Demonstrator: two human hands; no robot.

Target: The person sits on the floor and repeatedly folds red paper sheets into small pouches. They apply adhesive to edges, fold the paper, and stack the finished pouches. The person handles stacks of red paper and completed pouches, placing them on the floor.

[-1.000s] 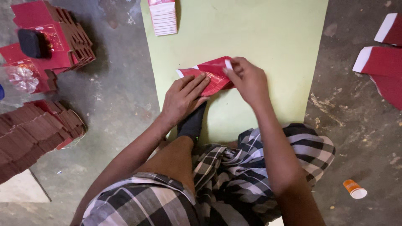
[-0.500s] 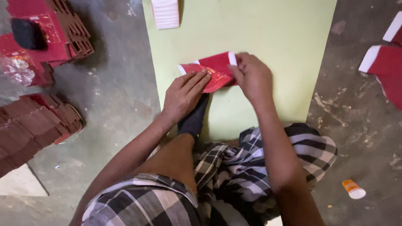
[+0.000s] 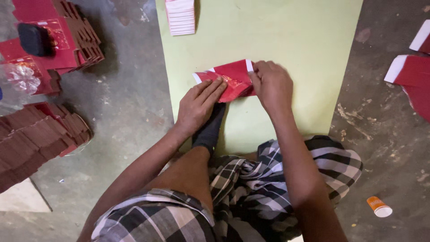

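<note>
A red paper piece with white edges [image 3: 229, 77] lies on a pale green sheet [image 3: 291, 40] spread on the floor. My left hand [image 3: 197, 105] presses flat on its lower left part, fingers stretched over the paper. My right hand [image 3: 272, 85] pinches its right end near a white flap. My black-socked foot [image 3: 209, 130] rests on the sheet just below the paper.
A small stack of white-and-red sheets [image 3: 181, 16] lies at the sheet's top left. Piles of folded red pieces [image 3: 31, 139] and red packets [image 3: 62, 36] sit on the concrete at left. Loose red sheets [image 3: 412, 76] lie at right. An orange-and-white tube [image 3: 379, 207] is on the floor.
The paper has been turned and flattened a little under both hands. The view has shifted slightly; the hands stay on the paper.
</note>
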